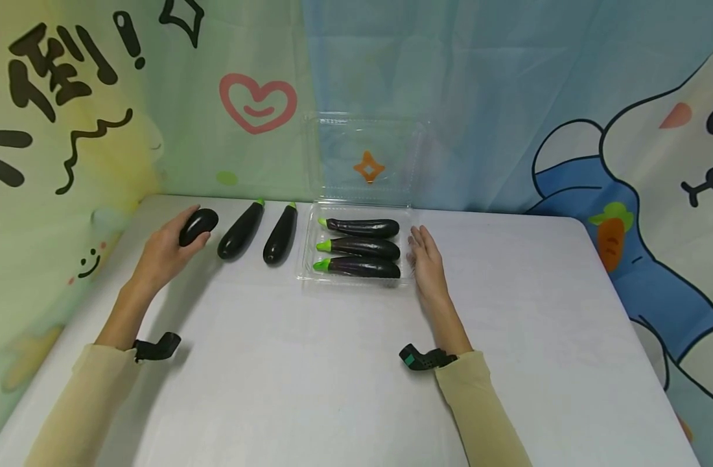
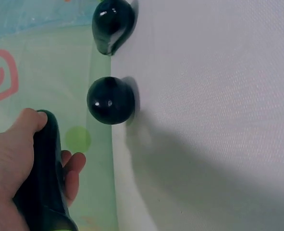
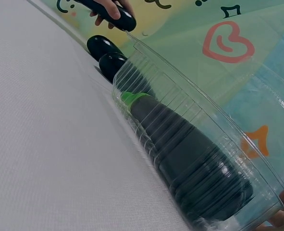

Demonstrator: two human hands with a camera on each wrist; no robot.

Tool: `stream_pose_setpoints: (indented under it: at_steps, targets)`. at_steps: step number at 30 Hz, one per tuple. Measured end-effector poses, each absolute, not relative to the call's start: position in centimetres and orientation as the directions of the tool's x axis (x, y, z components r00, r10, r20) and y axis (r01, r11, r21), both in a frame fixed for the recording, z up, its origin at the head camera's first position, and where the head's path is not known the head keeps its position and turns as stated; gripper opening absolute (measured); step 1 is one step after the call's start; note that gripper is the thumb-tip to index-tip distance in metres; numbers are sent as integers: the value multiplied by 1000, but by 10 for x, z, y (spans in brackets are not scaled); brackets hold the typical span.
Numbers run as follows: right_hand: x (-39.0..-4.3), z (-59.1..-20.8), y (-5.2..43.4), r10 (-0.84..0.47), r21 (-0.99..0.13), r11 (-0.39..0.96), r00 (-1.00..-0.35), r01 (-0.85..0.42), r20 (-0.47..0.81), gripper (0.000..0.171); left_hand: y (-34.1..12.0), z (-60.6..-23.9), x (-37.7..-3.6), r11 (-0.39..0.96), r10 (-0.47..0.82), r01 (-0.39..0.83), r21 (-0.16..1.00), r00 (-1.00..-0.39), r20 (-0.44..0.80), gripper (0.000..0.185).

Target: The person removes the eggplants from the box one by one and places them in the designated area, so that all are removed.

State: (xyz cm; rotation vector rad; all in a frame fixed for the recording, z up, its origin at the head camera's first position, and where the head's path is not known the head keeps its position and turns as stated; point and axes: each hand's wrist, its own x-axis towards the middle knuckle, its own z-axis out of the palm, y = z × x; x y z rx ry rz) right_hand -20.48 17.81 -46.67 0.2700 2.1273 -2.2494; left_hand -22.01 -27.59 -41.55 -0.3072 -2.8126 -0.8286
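Three eggplants are lying in the clear tray at centre frame, two loose eggplants are waiting left of it, the left hand is curling its fingers around a third eggplant at far left, and the right hand is resting straight-fingered against the tray's right edge.

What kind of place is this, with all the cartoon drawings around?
Probably a staged recording corner, not a kitchen: a plain white table, cartoon backdrop cloth behind it, and toy-like eggplants lined in a clear plastic container.
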Motion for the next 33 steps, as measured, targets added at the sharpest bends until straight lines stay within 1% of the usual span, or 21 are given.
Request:
stream_pose_setpoints:
  at_steps: [5, 10, 15, 19, 27, 33]
  targets:
    - [-205, -467, 178, 94, -988, -64, -985, 137, -143, 56, -276, -415, -221, 828, 151, 258, 498, -958, 246, 55]
    - [-205, -467, 178, 98, -988, -62, -985, 139, -144, 56, -275, -417, -222, 813, 118, 236, 533, -962, 246, 52]
    - [-206, -468, 178, 99, -988, -66, -984, 139, -145, 56, -274, -417, -222, 800, 92, 210, 561, -968, 232, 57]
    - [-204, -462, 177, 85, -986, -84, -985, 141, -148, 56, -275, -417, -222, 816, 88, 205, 540, -968, 234, 58]
    - [-206, -468, 178, 96, -989, -70, -986, 132, -139, 56, -277, -416, -221, 827, 55, 217, 519, -949, 310, 57]
    - [-206, -468, 178, 94, -987, -72, -984, 142, -148, 56, -276, -417, -221, 821, 53, 233, 522, -940, 336, 56]
